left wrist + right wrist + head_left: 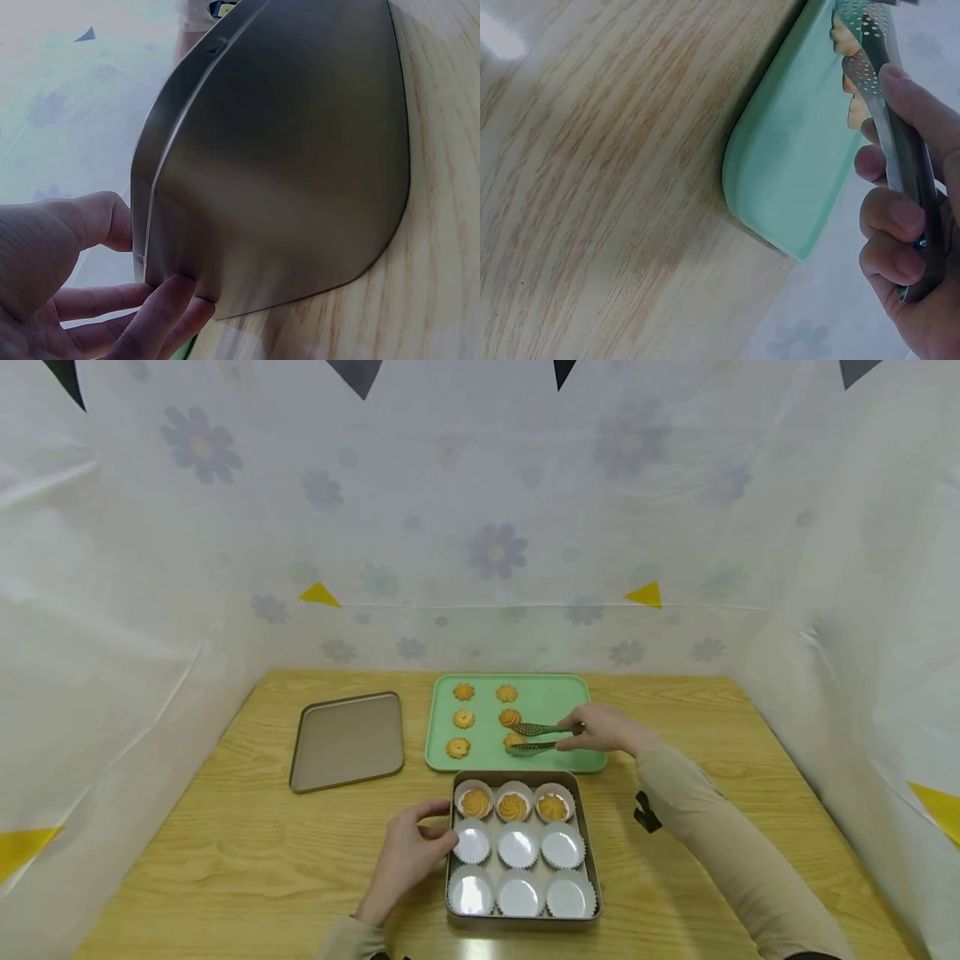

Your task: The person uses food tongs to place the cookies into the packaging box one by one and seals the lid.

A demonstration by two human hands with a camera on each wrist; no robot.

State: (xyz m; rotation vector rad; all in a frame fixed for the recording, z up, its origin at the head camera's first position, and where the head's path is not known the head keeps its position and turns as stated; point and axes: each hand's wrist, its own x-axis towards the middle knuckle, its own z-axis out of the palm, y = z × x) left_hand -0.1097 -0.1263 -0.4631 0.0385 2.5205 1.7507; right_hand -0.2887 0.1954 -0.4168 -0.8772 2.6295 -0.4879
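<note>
My right hand (609,729) holds perforated metal tongs (911,165) over the green tray (558,697). The tongs' tips are spread, around or just above the front cookie (514,740) of the tray's second column. In the right wrist view, fingers and thumb wrap the handles. My left hand (411,847) grips the left wall of a deep metal baking pan (292,172), thumb at the rim and fingers against the outside. Inside the pan stand rows of white paper cups (517,845). A swirl cookie (513,807) sits in each cup of the back row; the other cups are empty.
Several more cookies (463,718) lie on the green tray. A shallow brown tray (348,742) stands at the left on the wooden table (225,852). White flower-patterned sheeting (495,510) encloses the table's back and sides.
</note>
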